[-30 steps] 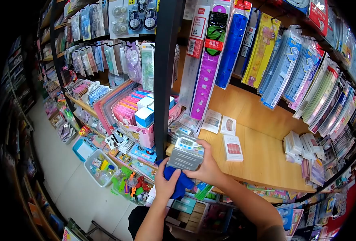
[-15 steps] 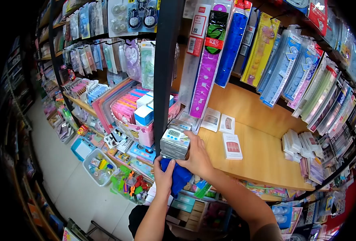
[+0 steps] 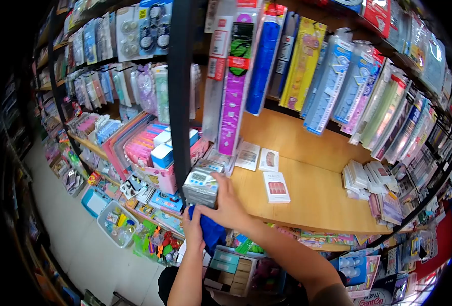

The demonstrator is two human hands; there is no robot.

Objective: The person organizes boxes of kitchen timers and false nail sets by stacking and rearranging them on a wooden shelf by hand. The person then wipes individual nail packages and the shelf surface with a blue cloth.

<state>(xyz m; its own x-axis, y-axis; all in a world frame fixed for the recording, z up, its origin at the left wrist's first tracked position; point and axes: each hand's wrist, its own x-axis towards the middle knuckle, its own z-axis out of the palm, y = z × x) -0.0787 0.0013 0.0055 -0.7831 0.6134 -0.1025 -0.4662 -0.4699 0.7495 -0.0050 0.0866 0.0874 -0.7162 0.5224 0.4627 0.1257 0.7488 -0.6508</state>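
Note:
A grey box printed as a calculator box stands at the left corner of the wooden shelf, against the black post. My right hand is closed at its right side, fingers on the top edge and thumb reaching across the lower front toward my other hand. Just below, my left hand grips a blue cloth, which hangs down in front of the shelf edge. Another grey box shows partly behind the first one.
The black post rises right beside the box. White nail packs lie on the wooden shelf. Packaged rulers hang above. Left of the post stands a pink box of packets; a clear bin sits lower down.
The whole view has shifted, so shelf, box and hands appear further left. My right thumb has slid left along the box's lower front, close to my left hand and the cloth.

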